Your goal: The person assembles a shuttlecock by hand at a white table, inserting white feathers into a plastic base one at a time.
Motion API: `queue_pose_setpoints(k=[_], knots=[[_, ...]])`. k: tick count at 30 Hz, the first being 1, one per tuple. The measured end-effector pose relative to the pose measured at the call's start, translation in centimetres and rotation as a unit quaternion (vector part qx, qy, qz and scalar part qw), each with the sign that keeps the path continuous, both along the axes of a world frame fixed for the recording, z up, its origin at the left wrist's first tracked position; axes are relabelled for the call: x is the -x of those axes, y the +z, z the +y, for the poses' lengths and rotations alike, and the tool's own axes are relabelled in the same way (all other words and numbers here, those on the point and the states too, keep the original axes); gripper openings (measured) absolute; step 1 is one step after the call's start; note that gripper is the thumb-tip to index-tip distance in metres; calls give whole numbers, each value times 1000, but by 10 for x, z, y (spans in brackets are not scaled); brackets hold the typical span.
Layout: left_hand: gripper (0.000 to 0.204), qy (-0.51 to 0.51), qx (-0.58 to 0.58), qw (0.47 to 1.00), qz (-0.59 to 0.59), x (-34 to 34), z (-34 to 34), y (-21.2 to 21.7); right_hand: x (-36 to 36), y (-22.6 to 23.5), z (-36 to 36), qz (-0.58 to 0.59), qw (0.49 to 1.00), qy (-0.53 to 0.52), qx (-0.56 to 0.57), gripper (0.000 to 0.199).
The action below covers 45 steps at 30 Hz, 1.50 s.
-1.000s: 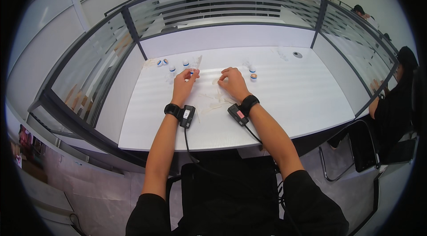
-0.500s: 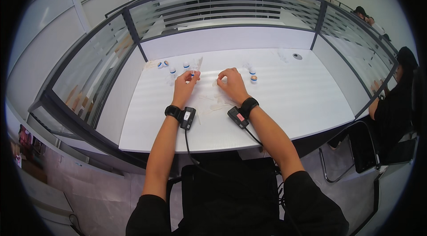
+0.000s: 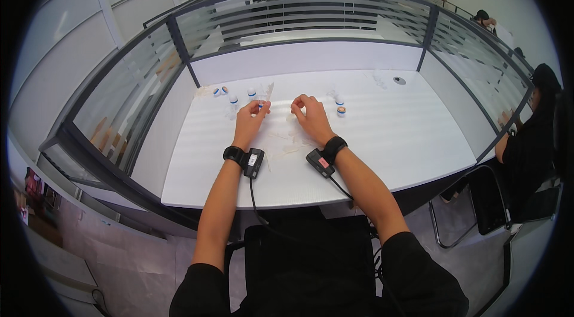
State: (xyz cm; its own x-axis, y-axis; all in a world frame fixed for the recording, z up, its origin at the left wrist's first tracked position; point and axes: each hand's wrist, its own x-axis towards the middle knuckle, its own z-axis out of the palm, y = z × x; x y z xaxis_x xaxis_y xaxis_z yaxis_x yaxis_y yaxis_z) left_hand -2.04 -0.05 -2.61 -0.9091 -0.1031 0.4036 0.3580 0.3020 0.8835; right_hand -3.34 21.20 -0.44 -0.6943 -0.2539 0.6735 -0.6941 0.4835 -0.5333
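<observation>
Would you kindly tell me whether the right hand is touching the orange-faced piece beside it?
Apart: the head view shows white desk between the right hand and the orange-faced piece.

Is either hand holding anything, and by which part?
The left hand pinches a small blue-banded piece, its gripped part mostly hidden. Whether the right hand holds anything can't be told.

7 blue-and-white containers (image 3: 341, 111), 2 foreground wristbands (image 3: 234, 154), 2 attached black boxes (image 3: 320, 163), 1 grommet (image 3: 399, 80)
</observation>
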Motion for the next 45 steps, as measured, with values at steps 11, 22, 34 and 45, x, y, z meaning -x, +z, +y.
queue_pose_setpoints(k=[11,22,34,45], knots=[[41,1,-4,1000,1,2,-3,-5,-5,0,-3,-25,999,16,31,13],[38,-6,3,1000,-13,1,-1,1,-4,1,0,-39,999,23,30,18],[36,-4,12,1000,-22,-4,3,5,-5,-1,1,-48,998,27,29,20],[38,-16,-1,1000,-11,-2,-1,2,-8,2,-3,-68,997,34,26,19]])
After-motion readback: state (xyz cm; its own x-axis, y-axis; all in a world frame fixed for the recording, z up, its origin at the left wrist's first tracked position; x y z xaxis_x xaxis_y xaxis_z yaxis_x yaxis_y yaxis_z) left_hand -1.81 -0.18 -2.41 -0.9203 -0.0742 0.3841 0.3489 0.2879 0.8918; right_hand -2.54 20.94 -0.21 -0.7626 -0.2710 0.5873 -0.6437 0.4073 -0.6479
